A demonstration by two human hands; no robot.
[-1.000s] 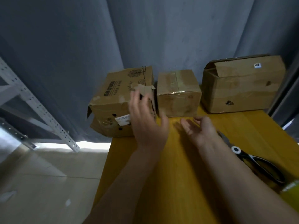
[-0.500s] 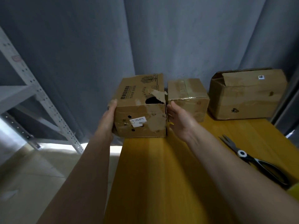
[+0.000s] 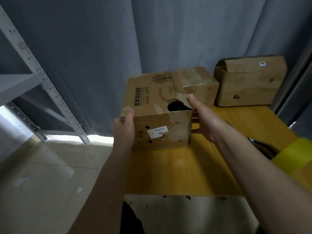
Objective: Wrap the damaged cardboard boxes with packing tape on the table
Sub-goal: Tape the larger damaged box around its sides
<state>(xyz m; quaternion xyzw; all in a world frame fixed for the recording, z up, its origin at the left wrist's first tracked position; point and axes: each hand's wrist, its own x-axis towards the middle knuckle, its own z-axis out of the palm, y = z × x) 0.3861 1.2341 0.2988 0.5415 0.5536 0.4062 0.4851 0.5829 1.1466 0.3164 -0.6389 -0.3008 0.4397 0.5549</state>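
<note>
A torn cardboard box (image 3: 157, 105) with a ragged hole in its top and a white label on its front sits between my hands above the yellow table (image 3: 182, 169). My left hand (image 3: 124, 130) presses flat against its left side. My right hand (image 3: 205, 120) presses its right side with fingers straight, the fingertips near the torn hole. Behind it stands a small taped box (image 3: 201, 85). A larger box (image 3: 249, 81) with a loose flap stands at the back right. A yellow roll of packing tape (image 3: 293, 156) lies at the right edge.
Black scissors (image 3: 263, 147) lie on the table, partly behind my right forearm and the tape. A grey metal shelf rack (image 3: 38, 78) stands at the left. Grey curtains hang behind the table. A worn white table edge (image 3: 185, 213) lies nearest me.
Both hands closed on the sides of the torn box, then drew it toward me and to the right, away from the table's left edge. The tape roll came into view.
</note>
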